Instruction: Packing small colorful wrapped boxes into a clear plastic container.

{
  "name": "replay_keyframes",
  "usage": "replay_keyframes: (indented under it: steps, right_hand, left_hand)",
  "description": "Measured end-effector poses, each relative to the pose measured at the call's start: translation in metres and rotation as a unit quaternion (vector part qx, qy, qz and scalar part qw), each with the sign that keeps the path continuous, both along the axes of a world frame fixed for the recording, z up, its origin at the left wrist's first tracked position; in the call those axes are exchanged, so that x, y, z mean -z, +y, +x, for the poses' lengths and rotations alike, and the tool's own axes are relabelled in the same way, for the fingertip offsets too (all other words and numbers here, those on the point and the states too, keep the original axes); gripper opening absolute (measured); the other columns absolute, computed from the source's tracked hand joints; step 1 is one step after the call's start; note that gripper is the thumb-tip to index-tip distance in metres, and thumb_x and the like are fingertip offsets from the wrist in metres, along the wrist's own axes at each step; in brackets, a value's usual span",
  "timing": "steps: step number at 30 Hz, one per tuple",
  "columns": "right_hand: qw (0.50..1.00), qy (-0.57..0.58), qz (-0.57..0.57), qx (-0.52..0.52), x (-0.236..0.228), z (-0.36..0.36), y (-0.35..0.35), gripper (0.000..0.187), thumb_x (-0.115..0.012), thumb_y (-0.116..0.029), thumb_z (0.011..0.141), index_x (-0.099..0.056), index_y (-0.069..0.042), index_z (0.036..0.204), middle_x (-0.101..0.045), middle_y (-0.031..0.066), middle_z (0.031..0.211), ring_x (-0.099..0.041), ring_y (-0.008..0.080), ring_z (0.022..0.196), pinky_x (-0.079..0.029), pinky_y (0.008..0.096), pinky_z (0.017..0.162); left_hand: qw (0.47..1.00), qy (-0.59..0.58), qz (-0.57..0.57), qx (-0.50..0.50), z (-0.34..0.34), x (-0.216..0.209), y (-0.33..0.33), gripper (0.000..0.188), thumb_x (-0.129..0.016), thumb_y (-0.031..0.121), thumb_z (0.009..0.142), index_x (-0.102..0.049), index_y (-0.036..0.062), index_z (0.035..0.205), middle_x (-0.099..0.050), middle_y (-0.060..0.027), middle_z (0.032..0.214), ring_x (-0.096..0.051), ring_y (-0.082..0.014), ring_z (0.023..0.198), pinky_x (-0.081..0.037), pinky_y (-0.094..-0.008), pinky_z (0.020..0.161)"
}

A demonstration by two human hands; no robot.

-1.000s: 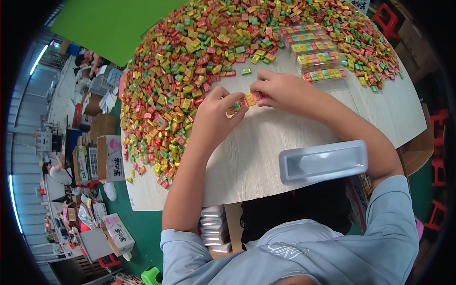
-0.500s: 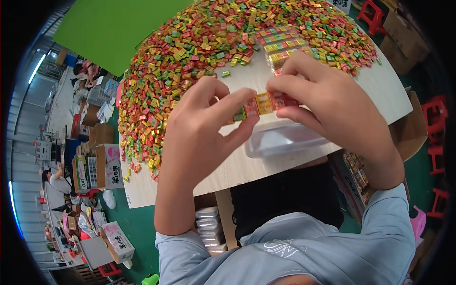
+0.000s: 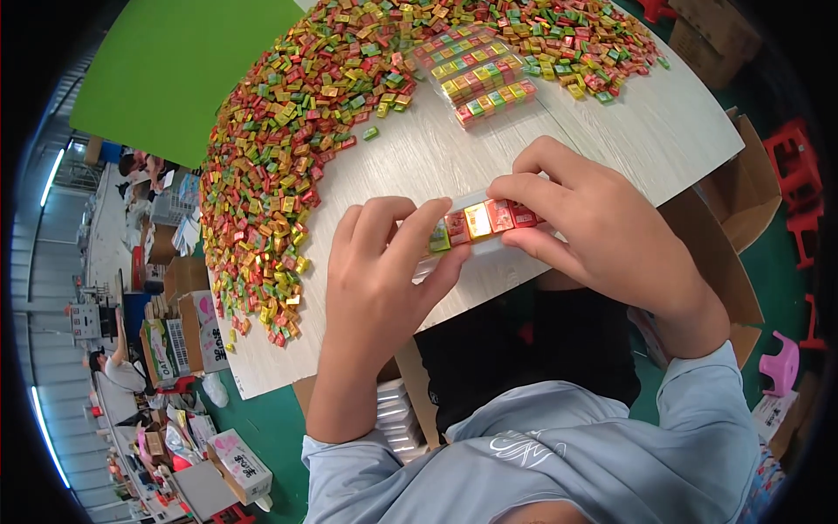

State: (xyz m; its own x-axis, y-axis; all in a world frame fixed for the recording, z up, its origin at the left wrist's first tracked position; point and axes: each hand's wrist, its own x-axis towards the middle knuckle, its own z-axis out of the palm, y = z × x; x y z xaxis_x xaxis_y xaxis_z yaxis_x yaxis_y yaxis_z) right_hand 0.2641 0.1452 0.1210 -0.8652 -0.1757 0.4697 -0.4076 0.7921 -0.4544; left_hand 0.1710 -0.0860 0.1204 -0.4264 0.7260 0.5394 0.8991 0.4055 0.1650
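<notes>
Between my two hands runs a short row of small foil-wrapped candies (image 3: 478,221), green, red and yellow, squeezed end to end. My left hand (image 3: 384,271) pinches its left end with thumb and forefinger. My right hand (image 3: 580,223) pinches the red right end the same way. Right under the row is a clear plastic box (image 3: 484,262), mostly hidden by my hands and the candies. Farther off on the table, a clear tray (image 3: 489,96) holds several rows of the same candies.
A large heap of loose wrapped candies (image 3: 271,166) curves along the table's far and left sides. The pale wooden table (image 3: 646,140) has a green board (image 3: 175,79) at its far left. Stacked clear boxes (image 3: 397,415) sit below the near edge. Cardboard boxes (image 3: 742,188) stand at the right.
Both hands have brought the candy row nearer to me, so it now lies over the clear plastic box. The view has shifted, showing the filled tray fully.
</notes>
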Motion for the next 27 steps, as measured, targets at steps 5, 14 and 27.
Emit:
replay_keyframes:
  steps: [5,14,27]
  right_hand:
    - [0.998,-0.002,-0.062,-0.001,0.011,0.007,-0.001,0.039,-0.079,-0.012,0.089,-0.067,-0.004,0.125,-0.059,0.0135,0.116,-0.068,0.0299,0.094,-0.057,0.0398,0.079]
    - [0.987,-0.009,-0.159,0.021,0.024,0.012,0.008,0.030,-0.073,-0.005,0.091,-0.067,-0.004,0.120,-0.058,0.0090,0.118,-0.058,0.0150,0.088,-0.051,0.0288,0.074]
    - [0.993,0.081,0.050,0.071,0.017,0.013,0.007,0.029,-0.075,-0.007,0.087,-0.070,-0.002,0.116,-0.071,0.0155,0.121,-0.067,0.0326,0.104,-0.054,0.0419,0.089]
  left_hand:
    - [0.998,0.048,0.000,-0.044,0.015,0.017,-0.011,0.050,-0.087,0.023,0.080,-0.072,0.0091,0.125,-0.064,-0.0065,0.117,-0.060,-0.0265,0.102,-0.049,-0.0417,0.090]
    - [0.997,-0.027,0.065,-0.032,0.011,0.046,-0.029,0.055,-0.080,0.022,0.086,-0.064,0.0077,0.137,-0.057,-0.0179,0.144,-0.056,-0.0384,0.128,-0.045,-0.0486,0.108]
    - [0.981,-0.125,0.147,-0.019,0.007,0.045,-0.022,0.036,-0.071,0.019,0.090,-0.068,0.0016,0.122,-0.065,-0.0194,0.128,-0.062,-0.0352,0.121,-0.048,-0.0448,0.106]
